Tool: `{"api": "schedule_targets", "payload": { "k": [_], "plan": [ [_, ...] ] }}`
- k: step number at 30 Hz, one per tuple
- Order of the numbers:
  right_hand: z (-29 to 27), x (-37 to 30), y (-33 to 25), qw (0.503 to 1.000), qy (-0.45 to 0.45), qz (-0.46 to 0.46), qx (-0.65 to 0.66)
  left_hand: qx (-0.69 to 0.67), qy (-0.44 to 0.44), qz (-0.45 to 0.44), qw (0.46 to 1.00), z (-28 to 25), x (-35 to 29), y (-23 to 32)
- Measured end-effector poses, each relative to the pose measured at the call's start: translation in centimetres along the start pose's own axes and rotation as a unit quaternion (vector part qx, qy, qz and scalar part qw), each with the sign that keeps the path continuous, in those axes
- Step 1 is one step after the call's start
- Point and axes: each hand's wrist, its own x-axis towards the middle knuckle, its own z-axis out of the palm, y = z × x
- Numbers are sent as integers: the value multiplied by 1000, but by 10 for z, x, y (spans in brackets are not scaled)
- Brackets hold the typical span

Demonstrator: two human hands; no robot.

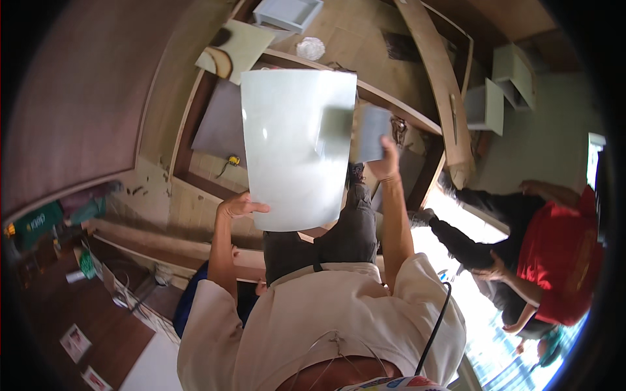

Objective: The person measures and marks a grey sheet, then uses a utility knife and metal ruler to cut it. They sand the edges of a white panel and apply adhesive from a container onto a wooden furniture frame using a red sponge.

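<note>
A glossy pale white panel [293, 150] stands out in front of me, its lower edge close to my thighs. My left hand [241, 206] is closed on the panel's lower left edge, the thumb lying over its face. Beside the panel's right edge, my right hand [386, 163] grips a grey rectangular block [373, 133] with a tan side. The block is slightly smeared by motion, and its dark reflection shows on the panel. Whether block and panel touch, I cannot tell.
Wooden frames [189, 124] lie around the panel, with a yellow tape measure [233, 160] inside one. A long board [433, 78] slants at the right. White box units [486, 107] stand farther right. A person in a red shirt [561, 254] is at the right.
</note>
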Motion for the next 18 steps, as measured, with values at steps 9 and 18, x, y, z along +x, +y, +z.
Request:
{"api": "schedule_targets", "payload": {
  "k": [9,18],
  "plan": [
    [-21,19,71,983,148,31,-106,-7,8,-39,999,-81,90,28],
    [-201,158,19,980,151,101,-84,274,286,-111,911,-68,334,70]
  ]
}}
